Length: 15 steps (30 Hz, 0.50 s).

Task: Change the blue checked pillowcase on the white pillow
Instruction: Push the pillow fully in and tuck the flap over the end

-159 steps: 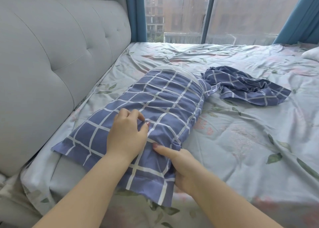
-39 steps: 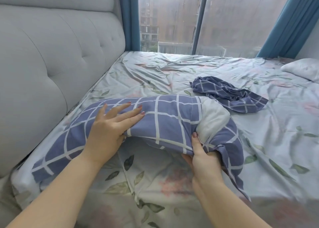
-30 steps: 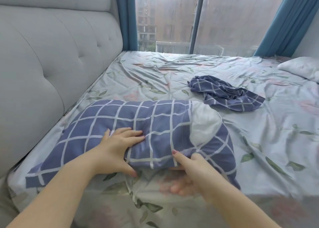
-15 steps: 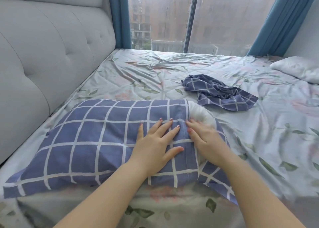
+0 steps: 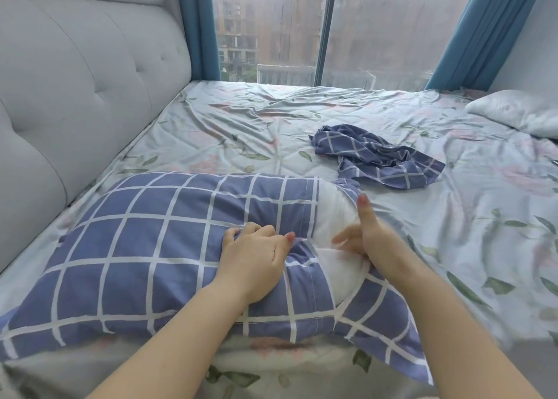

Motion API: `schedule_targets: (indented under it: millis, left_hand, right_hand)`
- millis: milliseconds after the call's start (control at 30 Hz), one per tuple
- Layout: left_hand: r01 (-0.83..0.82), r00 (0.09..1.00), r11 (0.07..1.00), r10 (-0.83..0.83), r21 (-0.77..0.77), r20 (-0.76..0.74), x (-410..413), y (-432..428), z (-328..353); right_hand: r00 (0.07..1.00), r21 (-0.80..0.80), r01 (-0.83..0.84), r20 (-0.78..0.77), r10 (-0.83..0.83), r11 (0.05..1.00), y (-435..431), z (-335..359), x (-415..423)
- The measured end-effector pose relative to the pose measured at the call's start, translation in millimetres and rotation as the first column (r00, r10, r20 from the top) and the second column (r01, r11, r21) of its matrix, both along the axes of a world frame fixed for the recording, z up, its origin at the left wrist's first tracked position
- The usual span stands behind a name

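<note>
The pillowcase [image 5: 145, 247] lay across the lower left of the frame on the bed [image 5: 241, 127]. It covered most of the pillow [image 5: 332, 214], whose white end showed at the case's open right side. Our left grip [image 5: 253, 260] was clenched on a bunch of the pillowcase beside that opening. Our right grip [image 5: 373, 244] was released, thumb raised, its blurred fingers stretched against the bare pillow. A crumpled case [image 5: 380, 163] lay apart, above and to the right. A headboard [image 5: 75, 81] filled the upper left, and a spare pillow [image 5: 519, 112] sat at the right edge.
</note>
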<state>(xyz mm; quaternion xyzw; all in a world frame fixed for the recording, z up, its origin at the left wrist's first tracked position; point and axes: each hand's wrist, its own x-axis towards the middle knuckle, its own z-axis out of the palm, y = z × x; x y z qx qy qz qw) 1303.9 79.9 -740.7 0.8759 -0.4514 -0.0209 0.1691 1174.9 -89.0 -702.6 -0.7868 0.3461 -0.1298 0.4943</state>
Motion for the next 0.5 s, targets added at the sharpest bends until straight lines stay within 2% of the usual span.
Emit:
schedule_targets:
  millis: [67, 100, 133, 233, 300, 333, 433, 500]
  left_hand:
    - [0.028, 0.999, 0.997, -0.025, -0.073, 0.043, -1.4, -0.1, -1.8]
    - [0.049, 0.997, 0.992, -0.042, -0.113, 0.066, -2.7, -0.5, -2.8]
    - [0.074, 0.995, 0.984, -0.062, -0.161, 0.078, -4.2, -1.3, -3.7]
    - [0.167, 0.986, 0.948, -0.167, -0.269, 0.026, -11.8, -5.2, -2.0]
    - [0.255, 0.967, 0.951, -0.254, -0.175, 0.029, -19.0, -8.7, -0.9]
    - [0.282, 0.959, 0.955, -0.276, -0.093, 0.066, -23.2, -11.0, -2.2]
    - [0.247, 0.954, 0.965, -0.258, 0.089, 0.154, -32.2, -16.6, -8.9]
    - [0.2, 0.962, 0.975, -0.214, 0.096, 0.17, -34.6, -17.3, -10.1]
  right_hand:
    - [0.967, -0.14, 0.154, 0.227, -0.119, 0.978, -4.3, 2.3, 0.7]
    - [0.961, -0.17, 0.174, 0.244, -0.129, 0.97, -6.5, 3.6, 0.6]
    - [0.976, -0.178, 0.135, 0.192, -0.1, 0.975, -8.1, 4.0, 0.1]
    - [0.983, -0.098, -0.09, -0.166, 0.072, 0.991, -4.5, -6.5, 6.7]
    - [0.931, -0.081, -0.184, -0.334, 0.147, 0.98, -5.4, -21.8, 19.6]
    - [0.916, -0.055, -0.208, -0.362, 0.175, 0.977, -5.4, -27.4, 24.6]
    - [0.938, 0.11, -0.182, -0.28, 0.206, 0.977, -5.9, -41.7, 36.5]
    - [0.929, 0.095, -0.171, -0.315, 0.192, 0.981, -7.4, -41.5, 38.4]
